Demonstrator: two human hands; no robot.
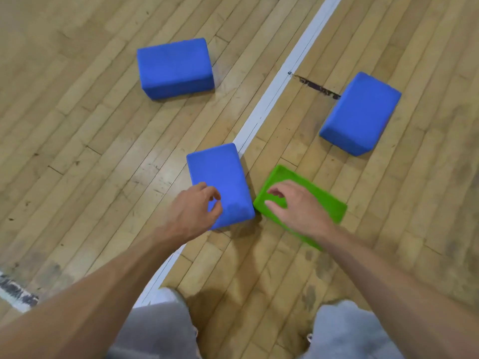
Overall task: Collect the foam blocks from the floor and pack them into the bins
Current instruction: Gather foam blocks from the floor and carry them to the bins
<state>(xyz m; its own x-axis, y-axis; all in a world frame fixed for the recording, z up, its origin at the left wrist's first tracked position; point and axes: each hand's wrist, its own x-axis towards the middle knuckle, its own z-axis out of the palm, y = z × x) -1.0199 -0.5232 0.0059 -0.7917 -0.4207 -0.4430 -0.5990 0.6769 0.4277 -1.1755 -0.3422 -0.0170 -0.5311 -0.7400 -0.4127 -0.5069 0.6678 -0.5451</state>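
Left hand (193,211) is over the near left edge of the near blue block (220,177). My fingers are curled, thumb and forefinger drawn close together above the top face. I cannot tell whether they are pinching the foam or only hanging over it.

Right hand (298,206) is over the green block (334,206), fingers apart and bent downward. Contact with the foam is unclear.

Both blocks lie flat on the wooden floor (90,125). The green one's near left corner sits just beside the blue one's near right corner. The near blue block lies across the white line (274,92).

A far blue block (175,68) lies left of the line, well apart from my hands. A right blue block (360,114) lies right of the line, angled, with a dark scuff mark (317,86) running up to its far corner. Nothing lies between my hands and the two near blocks.

My grey shorts (160,330) fill the bottom edge.
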